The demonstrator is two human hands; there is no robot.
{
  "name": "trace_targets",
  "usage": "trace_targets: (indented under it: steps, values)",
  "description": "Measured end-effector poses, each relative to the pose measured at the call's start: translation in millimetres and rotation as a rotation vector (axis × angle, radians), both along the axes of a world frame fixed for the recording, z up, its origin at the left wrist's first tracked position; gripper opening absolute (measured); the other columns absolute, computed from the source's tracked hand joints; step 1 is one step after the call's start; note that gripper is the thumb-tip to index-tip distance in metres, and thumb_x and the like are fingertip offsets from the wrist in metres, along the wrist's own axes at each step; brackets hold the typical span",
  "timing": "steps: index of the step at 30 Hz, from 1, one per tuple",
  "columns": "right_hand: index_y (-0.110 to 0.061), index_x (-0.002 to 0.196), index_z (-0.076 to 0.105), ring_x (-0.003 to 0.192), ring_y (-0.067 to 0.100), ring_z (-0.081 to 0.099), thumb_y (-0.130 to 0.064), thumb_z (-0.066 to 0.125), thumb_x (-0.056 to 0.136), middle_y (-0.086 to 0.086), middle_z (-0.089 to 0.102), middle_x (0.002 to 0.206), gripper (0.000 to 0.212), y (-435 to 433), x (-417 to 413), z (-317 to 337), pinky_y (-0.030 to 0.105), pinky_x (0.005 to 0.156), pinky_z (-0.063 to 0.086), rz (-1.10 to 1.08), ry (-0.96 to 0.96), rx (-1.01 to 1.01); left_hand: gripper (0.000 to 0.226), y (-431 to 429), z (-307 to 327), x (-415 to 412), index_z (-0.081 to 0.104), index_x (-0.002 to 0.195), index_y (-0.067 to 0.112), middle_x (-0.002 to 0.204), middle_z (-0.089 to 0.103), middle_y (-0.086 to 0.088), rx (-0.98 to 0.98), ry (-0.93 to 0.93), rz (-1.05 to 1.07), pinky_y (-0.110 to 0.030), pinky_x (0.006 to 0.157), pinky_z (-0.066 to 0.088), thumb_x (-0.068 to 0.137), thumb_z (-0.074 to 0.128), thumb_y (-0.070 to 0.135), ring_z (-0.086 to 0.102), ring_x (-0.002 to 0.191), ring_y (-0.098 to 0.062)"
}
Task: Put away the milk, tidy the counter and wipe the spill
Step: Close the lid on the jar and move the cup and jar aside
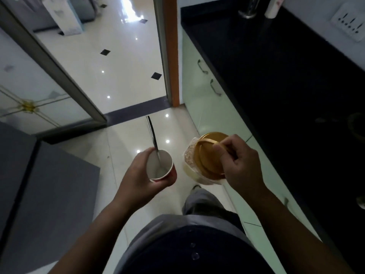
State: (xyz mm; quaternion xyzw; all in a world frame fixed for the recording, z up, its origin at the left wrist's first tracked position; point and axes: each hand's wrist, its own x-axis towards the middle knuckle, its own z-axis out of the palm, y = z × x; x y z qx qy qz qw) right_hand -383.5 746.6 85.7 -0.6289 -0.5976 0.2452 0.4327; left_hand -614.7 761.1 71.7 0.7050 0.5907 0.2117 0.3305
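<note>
Clear plastic jar [190, 163] with a gold lid [208, 155] sits mid-air at about 4 o'clock of frame centre, carried over the glossy floor – upright, contents a pale grainy powder, likely milk powder, though no label is readable. Right hand [239, 165] clamps the lid's rim from its 3 o'clock side, fingers [221, 150] curled over the top, wrist bent down. Black counter [276, 76] lies at 3 o'clock of the jar, just beside it, so the right hand is nearer to any put-down there. Left hand [138, 173] wraps a red paper cup [161, 168] at 9 o'clock of the jar, close but apart; a metal spoon [153, 135] stands in it, its handle leaning to 12. Spill not visible on the dark counter.
</note>
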Motion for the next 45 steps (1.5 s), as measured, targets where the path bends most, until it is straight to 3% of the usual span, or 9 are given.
trace_targets:
  steps: [5,12,18,22,27,30,36,41,45]
  values:
    - [-0.019,0.079,0.053,0.07,0.007,0.058,-0.04,0.053,0.085,-0.002,0.06,0.07,0.022,97.3,20.5,-5.7,0.017,0.057,0.044,-0.112,-0.043,-0.024,0.085,109.9,-14.0,23.0,0.041,0.134,0.019,0.128,0.052,0.001,-0.037,-0.021,-0.045,-0.012,0.08,0.036,0.062,0.081,0.039,0.047,0.108,-0.009]
    - [-0.024,0.079,0.053,0.08,0.004,0.059,-0.042,0.055,0.085,-0.015,0.058,0.07,0.019,251.1,71.1,14.7,0.007,0.066,0.043,-0.166,0.038,0.04,0.084,296.9,7.2,77.2,0.04,0.135,0.021,0.127,0.049,0.005,0.005,-0.005,-0.12,-0.023,0.085,0.038,0.062,0.083,0.031,0.046,0.111,-0.011]
    - [-0.012,0.078,0.055,0.07,0.011,0.057,-0.026,0.056,0.089,0.004,0.06,0.068,0.018,357.9,116.2,38.6,0.017,0.061,0.044,-0.235,0.049,0.156,0.084,422.6,26.1,141.7,0.039,0.135,0.02,0.134,0.049,-0.002,0.07,0.002,-0.223,-0.026,0.085,0.042,0.065,0.081,0.037,0.048,0.115,-0.016]
    - [-0.015,0.079,0.056,0.068,0.009,0.058,-0.027,0.057,0.089,-0.002,0.06,0.069,0.016,409.3,149.7,43.8,0.02,0.06,0.048,-0.378,0.052,0.156,0.071,478.3,30.3,181.1,0.04,0.124,0.033,0.114,0.045,0.019,0.072,-0.063,-0.332,-0.012,0.076,0.035,0.066,0.08,0.037,0.045,0.098,0.003]
    - [-0.016,0.079,0.058,0.068,0.01,0.059,-0.027,0.058,0.089,0.0,0.061,0.069,0.015,462.9,187.5,33.6,0.023,0.062,0.049,-0.577,0.067,0.055,0.063,560.0,19.8,232.2,0.046,0.113,0.036,0.112,0.053,0.016,0.048,-0.093,-0.514,-0.017,0.082,0.043,0.063,0.084,0.031,0.051,0.101,0.002]
    - [-0.019,0.08,0.058,0.069,0.008,0.058,-0.031,0.057,0.09,-0.004,0.061,0.07,0.015,494.8,204.8,27.5,0.02,0.06,0.047,-0.707,0.011,0.019,0.055,610.5,21.9,265.9,0.045,0.093,0.045,0.094,0.05,0.025,0.039,-0.121,-0.658,0.001,0.075,0.036,0.064,0.083,0.018,0.047,0.093,0.021]
    - [-0.026,0.085,0.057,0.077,0.004,0.057,-0.032,0.055,0.09,-0.01,0.06,0.078,0.009,564.6,243.3,32.6,0.021,0.063,0.049,-0.836,-0.061,-0.033,0.044,714.0,27.2,323.2,0.052,0.086,0.038,0.084,0.06,0.017,-0.025,-0.125,-0.897,-0.004,0.071,0.042,0.063,0.082,0.014,0.057,0.088,0.007]
    - [-0.023,0.085,0.057,0.072,0.008,0.057,-0.029,0.055,0.091,-0.009,0.06,0.075,0.009,627.1,280.3,30.8,0.029,0.061,0.05,-0.953,-0.124,-0.031,0.05,784.1,17.6,363.1,0.048,0.09,0.044,0.092,0.059,0.026,-0.051,-0.142,-0.995,0.0,0.071,0.038,0.065,0.081,0.016,0.053,0.091,0.016]
    - [-0.02,0.085,0.056,0.069,0.012,0.056,-0.023,0.055,0.09,-0.003,0.062,0.076,0.006,668.9,316.1,28.7,0.038,0.06,0.05,-1.021,-0.209,-0.022,0.054,827.2,1.6,394.4,0.05,0.109,0.04,0.109,0.053,0.014,-0.069,-0.121,-1.047,-0.007,0.075,0.042,0.061,0.075,0.043,0.054,0.099,0.003]
